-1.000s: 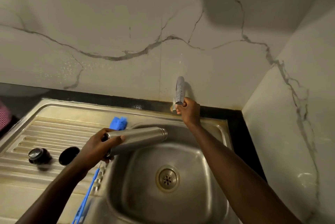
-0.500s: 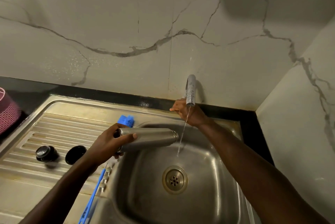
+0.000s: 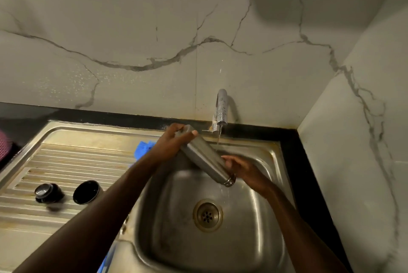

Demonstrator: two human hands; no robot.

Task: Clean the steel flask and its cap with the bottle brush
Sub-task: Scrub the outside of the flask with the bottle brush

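Note:
The steel flask (image 3: 205,160) is tilted over the sink basin (image 3: 167,228), its threaded mouth pointing down and to the right, with water dripping from it. My left hand (image 3: 174,142) grips the flask's base end near the tap. My right hand (image 3: 245,169) lies beside the flask's neck with relaxed fingers and holds nothing. A thin stream runs from the tap (image 3: 221,109) just behind the flask. Two black cap pieces (image 3: 47,192) (image 3: 86,192) sit on the drainboard. The blue bottle brush (image 3: 143,146) lies along the basin's left edge, mostly hidden by my left arm.
The ribbed steel drainboard (image 3: 66,162) fills the left side. A pink basket (image 3: 3,144) shows at the far left edge. A black counter strip (image 3: 309,184) borders the sink on the right, against marble walls. The drain (image 3: 207,215) is in the basin's middle.
My left hand swung the flask from lying level to tipped mouth-down under the tap. My right hand left the tap handle and came down beside the flask's neck. The water keeps running.

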